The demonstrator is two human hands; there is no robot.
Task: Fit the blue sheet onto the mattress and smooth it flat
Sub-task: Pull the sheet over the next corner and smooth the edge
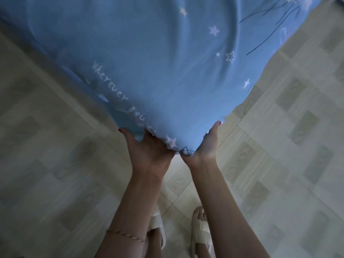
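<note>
The blue sheet (158, 62), printed with white stars and the words "wherever you", covers the near corner of the mattress, which points toward me. My left hand (149, 151) grips the sheet's edge at the left side of that corner, thumb out and fingers tucked under the fabric. My right hand (206, 144) holds the right side of the corner, fingers hidden beneath the cloth. A loose dark thread hangs at the corner tip between the two hands. The mattress itself is hidden under the sheet. Soft folds run across the sheet's surface.
Pale tiled floor (279, 146) spreads on both sides of the bed corner. My feet in white slippers (201, 233) stand just in front of the corner.
</note>
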